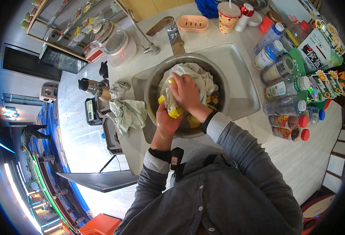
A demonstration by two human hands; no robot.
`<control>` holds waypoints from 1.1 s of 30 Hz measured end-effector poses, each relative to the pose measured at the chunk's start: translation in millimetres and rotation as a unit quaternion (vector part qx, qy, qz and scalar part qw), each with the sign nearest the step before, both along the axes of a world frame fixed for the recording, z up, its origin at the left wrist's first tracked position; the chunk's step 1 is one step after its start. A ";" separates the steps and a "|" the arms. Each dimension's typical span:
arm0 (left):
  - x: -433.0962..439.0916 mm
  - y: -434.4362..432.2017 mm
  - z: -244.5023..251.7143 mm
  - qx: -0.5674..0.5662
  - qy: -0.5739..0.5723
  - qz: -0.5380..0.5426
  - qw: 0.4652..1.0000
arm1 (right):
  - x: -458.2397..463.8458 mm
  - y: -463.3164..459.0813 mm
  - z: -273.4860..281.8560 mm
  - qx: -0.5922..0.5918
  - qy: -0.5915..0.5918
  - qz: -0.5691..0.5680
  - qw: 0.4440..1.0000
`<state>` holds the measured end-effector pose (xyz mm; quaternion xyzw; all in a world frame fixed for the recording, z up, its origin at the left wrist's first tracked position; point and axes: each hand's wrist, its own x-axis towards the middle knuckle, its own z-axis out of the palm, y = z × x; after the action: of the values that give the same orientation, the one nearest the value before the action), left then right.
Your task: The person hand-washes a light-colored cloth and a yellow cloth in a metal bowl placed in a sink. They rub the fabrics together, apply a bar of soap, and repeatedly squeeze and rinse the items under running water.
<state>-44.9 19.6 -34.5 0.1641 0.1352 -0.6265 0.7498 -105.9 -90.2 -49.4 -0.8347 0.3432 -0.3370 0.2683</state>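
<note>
A round metal basin stands in the white sink, below the faucet. In it lies pale cloth with yellow parts, bunched up and rising above the rim. My left hand grips a yellow-edged fold of this cloth from below, at the near left of the basin. My right hand lies over the cloth with a small yellowish piece, perhaps soap, at its fingertips. More yellow fabric shows low in the basin.
Left of the basin lie a pale green cloth and a greyish rag. A glass kettle and a pink soap dish stand behind. Several bottles line the counter's right side. A dark flat panel is at the lower left.
</note>
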 end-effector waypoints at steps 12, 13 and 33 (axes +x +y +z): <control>14.3 -39.2 -4.8 0.034 -0.103 -0.029 0.994 | -69.8 -14.3 3.0 0.311 -0.132 0.127 0.933; 12.4 -40.4 -6.4 0.050 -0.102 -0.028 0.993 | -74.4 -10.1 -0.3 0.268 -0.106 0.123 0.950; -20.8 -35.5 26.4 -0.298 -0.120 -0.042 0.946 | -62.0 15.5 94.9 0.168 -0.088 0.223 0.956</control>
<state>-65.7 -15.9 -8.1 0.0131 -0.1558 -0.6449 0.7481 -167.9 -74.7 45.4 -0.8001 0.1749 -0.2783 0.5018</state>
